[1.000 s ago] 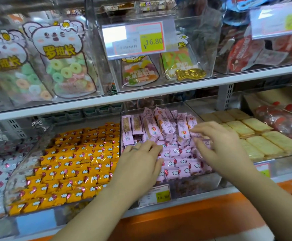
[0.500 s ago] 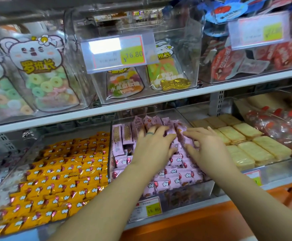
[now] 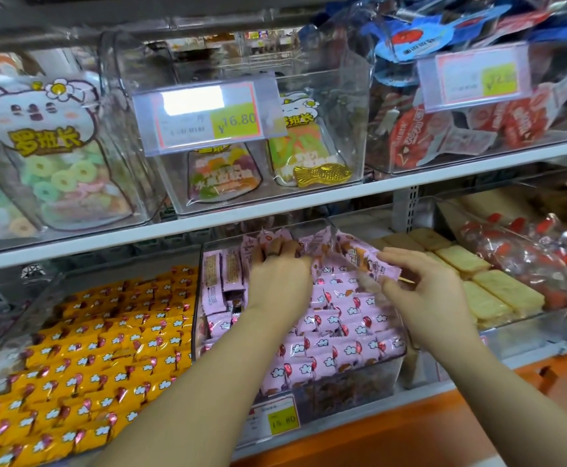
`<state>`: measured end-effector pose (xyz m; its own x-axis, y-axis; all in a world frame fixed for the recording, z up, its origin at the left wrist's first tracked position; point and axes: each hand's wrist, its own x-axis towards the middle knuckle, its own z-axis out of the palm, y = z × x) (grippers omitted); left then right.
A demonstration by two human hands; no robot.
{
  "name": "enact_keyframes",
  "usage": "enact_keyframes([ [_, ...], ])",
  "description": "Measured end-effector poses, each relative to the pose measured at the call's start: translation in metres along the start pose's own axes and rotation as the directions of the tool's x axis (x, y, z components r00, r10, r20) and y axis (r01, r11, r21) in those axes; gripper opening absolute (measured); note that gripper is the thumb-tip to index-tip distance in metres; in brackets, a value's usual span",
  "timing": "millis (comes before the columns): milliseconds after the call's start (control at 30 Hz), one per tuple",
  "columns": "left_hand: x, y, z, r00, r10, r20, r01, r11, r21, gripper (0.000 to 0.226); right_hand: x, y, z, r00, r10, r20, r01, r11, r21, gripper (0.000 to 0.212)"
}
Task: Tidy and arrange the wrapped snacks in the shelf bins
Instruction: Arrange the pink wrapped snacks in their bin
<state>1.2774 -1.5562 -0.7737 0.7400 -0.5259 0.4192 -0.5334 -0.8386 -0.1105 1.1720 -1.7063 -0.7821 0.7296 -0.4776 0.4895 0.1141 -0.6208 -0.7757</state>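
A clear bin [image 3: 400,372] on the lower shelf is full of pink wrapped snacks [image 3: 337,323] laid in rows. My left hand [image 3: 280,276], with a dark ring, reaches to the back of the bin and its fingers curl round pink packets standing there. My right hand [image 3: 423,288] pinches the end of a pink packet [image 3: 366,261] lifted above the rows, tilted up to the left. Two more pink packets [image 3: 223,276] stand upright at the bin's back left.
A bin of orange wrapped snacks [image 3: 107,342] lies to the left, pale yellow cakes [image 3: 491,291] and red-wrapped items [image 3: 545,251] to the right. Upper-shelf bins hold gummy bags [image 3: 63,170] and a price tag [image 3: 208,117]. The shelf edge [image 3: 275,210] overhangs my hands.
Both hands moved from the front rows toward the back of the pink bin. My right hand has lifted a pink packet off the pile. The view shifted closer.
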Motion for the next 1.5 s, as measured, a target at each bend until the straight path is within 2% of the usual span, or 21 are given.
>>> enact_keyframes([
  [133,-0.009,-0.001,-0.016,0.999,-0.010,-0.034,0.005,0.988,-0.151,0.044,-0.001,-0.004,-0.006,0.993,0.117,-0.001,-0.115,0.981,0.158,0.029],
  [200,-0.014,0.000,-0.024,0.998,-0.056,-0.042,0.040,0.945,-0.325,0.048,-0.003,-0.007,-0.007,0.983,0.182,0.010,-0.177,0.945,0.274,0.027],
  [300,-0.019,0.002,-0.033,0.992,-0.124,0.009,0.100,0.748,-0.656,0.057,-0.009,-0.014,-0.005,0.967,0.253,0.035,-0.243,0.868,0.433,0.026],
  [400,-0.023,0.005,-0.036,0.989,-0.120,0.082,0.138,0.597,-0.790,0.059,-0.012,-0.019,-0.006,0.965,0.259,0.042,-0.244,0.831,0.500,0.028],
  [500,-0.020,0.004,-0.041,0.970,-0.198,0.138,0.207,0.386,-0.899,0.061,-0.012,-0.019,-0.008,0.970,0.218,0.106,-0.241,0.830,0.502,0.028],
  [567,-0.016,0.001,-0.042,0.958,-0.254,0.132,0.212,0.319,-0.924,0.061,-0.010,-0.014,-0.006,0.971,0.170,0.171,-0.231,0.860,0.456,0.028],
  [600,-0.016,0.002,-0.042,0.959,-0.258,0.115,0.203,0.347,-0.915,0.057,-0.007,-0.010,-0.004,0.975,0.134,0.178,-0.196,0.895,0.400,0.027],
  [700,-0.019,0.007,-0.042,0.973,-0.228,-0.027,0.120,0.604,-0.788,0.038,0.001,0.003,-0.003,0.984,0.094,0.148,-0.120,0.978,0.172,0.026],
  [767,-0.019,0.011,-0.041,0.971,-0.226,-0.079,0.097,0.672,-0.734,0.035,0.003,0.008,-0.002,0.978,0.144,0.152,-0.160,0.982,0.099,0.024],
  [867,-0.013,0.012,-0.042,0.961,-0.267,-0.073,0.132,0.676,-0.725,0.037,0.004,0.014,0.001,0.961,0.196,0.196,-0.216,0.972,0.091,0.019],
  [1167,-0.018,0.005,-0.038,0.954,-0.299,-0.003,0.209,0.676,-0.707,0.041,0.005,0.017,0.002,0.969,0.162,0.187,-0.172,0.984,0.037,0.022],
  [1333,-0.008,0.021,-0.040,0.977,-0.213,0.014,0.165,0.709,-0.686,0.042,0.005,0.015,0.001,0.971,0.155,0.180,-0.164,0.986,0.038,0.017],
  [1500,0.009,0.036,-0.035,0.991,-0.116,0.061,0.130,0.807,-0.577,0.042,0.005,0.011,0.000,0.973,0.149,0.175,-0.153,0.988,0.010,0.016],
])
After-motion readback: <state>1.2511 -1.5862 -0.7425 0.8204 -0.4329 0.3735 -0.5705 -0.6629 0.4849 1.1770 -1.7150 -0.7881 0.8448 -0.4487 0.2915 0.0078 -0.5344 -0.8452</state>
